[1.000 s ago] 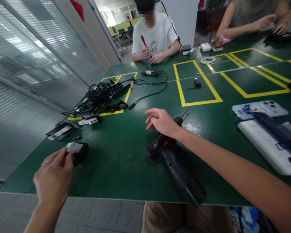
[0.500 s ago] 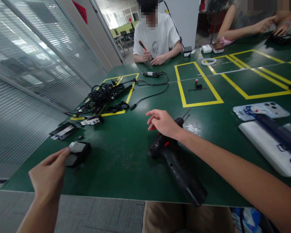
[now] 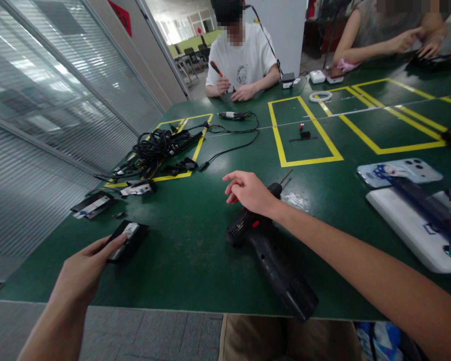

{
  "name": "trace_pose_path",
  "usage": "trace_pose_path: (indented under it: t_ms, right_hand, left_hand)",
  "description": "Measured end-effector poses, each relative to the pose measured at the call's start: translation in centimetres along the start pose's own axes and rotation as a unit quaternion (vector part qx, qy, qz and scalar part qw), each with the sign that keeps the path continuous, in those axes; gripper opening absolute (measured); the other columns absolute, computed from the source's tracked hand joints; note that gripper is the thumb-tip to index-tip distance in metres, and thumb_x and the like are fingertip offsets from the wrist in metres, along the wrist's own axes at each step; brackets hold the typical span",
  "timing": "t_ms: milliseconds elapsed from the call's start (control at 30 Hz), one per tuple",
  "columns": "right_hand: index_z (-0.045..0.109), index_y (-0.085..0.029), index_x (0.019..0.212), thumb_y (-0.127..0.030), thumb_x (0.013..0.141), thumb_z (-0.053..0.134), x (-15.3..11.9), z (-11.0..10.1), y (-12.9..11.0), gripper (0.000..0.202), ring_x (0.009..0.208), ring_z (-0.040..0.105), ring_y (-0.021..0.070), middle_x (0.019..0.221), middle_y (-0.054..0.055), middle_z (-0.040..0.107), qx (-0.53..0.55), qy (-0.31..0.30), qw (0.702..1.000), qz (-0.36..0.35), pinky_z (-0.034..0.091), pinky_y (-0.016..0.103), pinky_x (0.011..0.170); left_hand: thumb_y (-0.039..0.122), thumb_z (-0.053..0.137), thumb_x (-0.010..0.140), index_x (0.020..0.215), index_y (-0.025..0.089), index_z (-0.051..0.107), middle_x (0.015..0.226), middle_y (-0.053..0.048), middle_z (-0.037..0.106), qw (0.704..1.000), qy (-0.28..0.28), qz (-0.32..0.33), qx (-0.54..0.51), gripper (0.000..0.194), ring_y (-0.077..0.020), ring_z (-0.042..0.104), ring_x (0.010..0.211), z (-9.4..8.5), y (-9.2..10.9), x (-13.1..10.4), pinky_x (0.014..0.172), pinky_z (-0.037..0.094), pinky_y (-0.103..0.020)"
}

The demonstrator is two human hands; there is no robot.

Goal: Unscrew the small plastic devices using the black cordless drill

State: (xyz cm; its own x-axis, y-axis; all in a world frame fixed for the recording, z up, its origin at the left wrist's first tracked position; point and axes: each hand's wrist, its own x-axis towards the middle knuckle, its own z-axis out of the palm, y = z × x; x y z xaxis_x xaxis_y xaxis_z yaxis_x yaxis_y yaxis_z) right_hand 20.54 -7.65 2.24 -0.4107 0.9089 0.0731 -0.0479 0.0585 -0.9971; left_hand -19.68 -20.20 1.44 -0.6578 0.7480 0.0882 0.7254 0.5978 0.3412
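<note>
My left hand (image 3: 84, 268) grips a black box-like plastic casing (image 3: 140, 236) with a pale label, its thumb lying on top; the far fingers are hidden under it. The casing is tilted just above the green table (image 3: 180, 271). My right hand (image 3: 250, 193) holds nothing, its index finger stretched out and the other fingers loosely curled. It hovers over the front of a black cordless drill (image 3: 276, 265), hiding part of the drill's body; whether it touches the drill I cannot tell. The drill lies on its side, its thin bit pointing away to the right.
Left of centre lie a heap of black cables (image 3: 156, 145) and two opened black casings (image 3: 92, 204) (image 3: 139, 188). At right are a phone (image 3: 424, 168) and a white case (image 3: 402, 215). Yellow tape (image 3: 311, 163) marks areas. Across the table one person (image 3: 244, 65) holds an orange-handled screwdriver; another sits at right.
My left hand has shifted slightly right and turned the casing, so its labelled face now lies under the thumb. My right hand and the drill look unchanged; the view has shifted slightly.
</note>
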Motion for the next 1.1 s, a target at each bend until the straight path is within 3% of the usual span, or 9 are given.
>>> trace_pose_path:
  t_ms: [133,333,400,533,667,800,867,967,1100]
  right_hand:
    - [0.06,-0.014,0.109,-0.006,0.082,0.046,0.1,0.0,0.2,0.031,0.059,0.067,0.0134,0.081,0.003,0.065,-0.002,-0.003,1.0,-0.006,0.055,0.029,0.059]
    - [0.062,-0.014,0.109,-0.012,0.089,0.047,-0.1,0.0,0.3,0.024,0.06,0.067,0.0138,0.079,0.003,0.065,-0.007,0.008,1.0,-0.023,0.055,0.029,0.059]
    - [0.063,-0.014,0.106,-0.017,0.092,0.048,-0.3,0.1,0.1,0.021,0.059,0.066,0.0133,0.077,0.002,0.064,-0.004,0.025,0.999,-0.032,0.054,0.029,0.059]
    - [0.064,-0.015,0.099,-0.027,0.095,0.049,-0.9,0.5,-0.2,0.02,0.058,0.064,0.0122,0.073,0.001,0.063,0.009,0.063,0.996,-0.062,0.053,0.028,0.059]
    - [0.065,-0.017,0.095,-0.031,0.096,0.048,-2.2,0.3,-0.5,0.022,0.063,0.064,0.0136,0.073,0.001,0.064,-0.025,0.12,0.987,-0.107,0.053,0.028,0.062]
    - [0.067,-0.018,0.102,-0.029,0.099,0.044,-5.3,-0.7,-2.0,0.025,0.073,0.066,0.0174,0.081,0.005,0.067,-0.148,0.156,0.968,-0.126,0.053,0.032,0.071]
    - [0.066,-0.018,0.109,-0.028,0.099,0.046,-7.6,-1.0,-3.3,0.025,0.079,0.067,0.0201,0.09,0.007,0.07,-0.254,0.124,0.952,-0.118,0.053,0.034,0.074]
    - [0.063,-0.018,0.124,-0.029,0.097,0.05,-11.3,-0.4,-4.9,0.032,0.095,0.066,0.0282,0.111,0.013,0.069,-0.441,0.075,0.888,-0.109,0.054,0.042,0.08]
    - [0.06,-0.013,0.135,-0.032,0.088,0.063,-15.1,1.8,-5.1,0.051,0.091,0.065,0.0352,0.111,0.02,0.067,-0.569,0.053,0.821,-0.022,0.058,0.05,0.072]
  left_hand:
    - [0.074,0.064,0.069,0.128,0.026,0.064,0.123,-0.004,0.071,0.997,-0.071,0.01,-0.009,0.076,-0.03,0.065,0.117,0.0,2.8,-1.6,0.1,0.05,-0.043]
    - [0.066,0.063,0.075,0.13,0.018,0.062,0.13,-0.009,0.065,0.969,-0.149,0.192,-0.044,0.073,-0.0313,0.06,0.12,1.8,9.8,-2.0,0.106,0.044,-0.042]
    - [0.064,0.062,0.076,0.13,0.018,0.062,0.128,-0.01,0.066,0.953,-0.163,0.245,-0.071,0.071,-0.0304,0.061,0.117,3.1,13.1,-2.0,0.105,0.044,-0.042]
    - [0.061,0.069,0.072,0.142,0.016,0.049,0.119,-0.012,0.067,0.93,-0.129,0.302,-0.165,0.086,-0.0272,0.064,0.105,7.1,20.2,-1.9,0.097,0.049,-0.042]
    - [0.055,0.072,0.073,0.122,0.014,0.065,0.119,-0.015,0.068,0.874,-0.163,0.39,-0.24,0.065,-0.0284,0.062,0.11,11.0,26.4,-1.0,0.101,0.046,-0.044]
    - [0.052,0.073,0.073,0.119,0.015,0.068,0.12,-0.014,0.068,0.815,-0.214,0.469,-0.265,0.059,-0.0277,0.061,0.112,13.1,30.7,-0.6,0.101,0.046,-0.044]
    - [0.053,0.073,0.074,0.121,0.014,0.067,0.119,-0.014,0.068,0.795,-0.234,0.496,-0.258,0.061,-0.0275,0.061,0.111,13.7,32.1,-0.9,0.101,0.045,-0.044]
    - [0.051,0.07,0.077,0.125,0.011,0.065,0.119,-0.015,0.065,0.767,-0.248,0.536,-0.25,0.063,-0.0272,0.058,0.113,14.0,33.5,-1.7,0.104,0.043,-0.043]
    - [0.052,0.069,0.078,0.129,0.01,0.063,0.122,-0.016,0.061,0.755,-0.265,0.549,-0.242,0.066,-0.0276,0.055,0.117,14.1,34.5,-2.3,0.107,0.041,-0.042]
